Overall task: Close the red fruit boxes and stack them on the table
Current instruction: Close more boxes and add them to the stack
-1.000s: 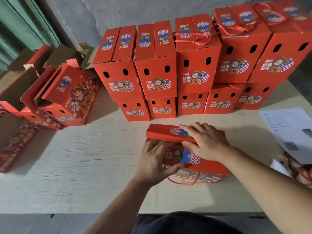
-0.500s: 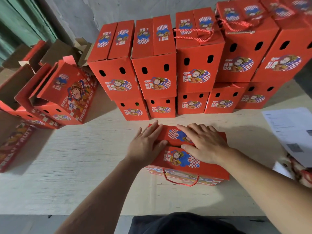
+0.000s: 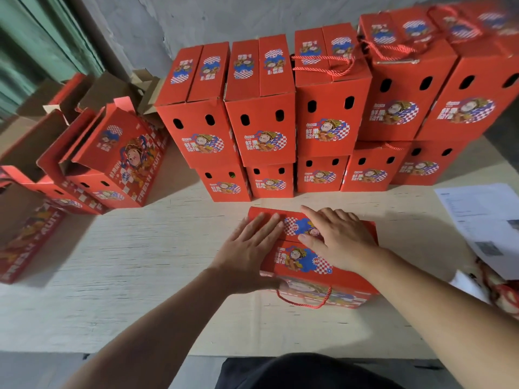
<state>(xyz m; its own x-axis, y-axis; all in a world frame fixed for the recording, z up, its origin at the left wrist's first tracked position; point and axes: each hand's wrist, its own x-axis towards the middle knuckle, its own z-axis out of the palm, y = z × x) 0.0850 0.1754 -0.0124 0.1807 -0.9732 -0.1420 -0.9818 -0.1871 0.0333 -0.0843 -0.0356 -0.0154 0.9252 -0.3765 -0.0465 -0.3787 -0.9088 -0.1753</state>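
A red fruit box [image 3: 306, 262] stands on the pale wooden table [image 3: 134, 265] right in front of me, its two top flaps folded down and a red rope handle [image 3: 303, 300] hanging at its near side. My left hand [image 3: 250, 251] lies flat on the left end of the top, fingers straight. My right hand [image 3: 337, 237] presses flat on the right part, fingers spread over both flaps. Behind it, closed red boxes [image 3: 261, 113] stand in a row stacked two high.
Several open red boxes [image 3: 112, 158] with raised flaps lie at the left, one flattened at the table's left edge. A printed paper sheet [image 3: 483, 220] lies at the right. A grey wall runs behind the stack.
My left hand has moved from gripping the near flap's edge up onto the top and now lies flat. The near flap has been pressed down level with the far one. My right hand stayed put.
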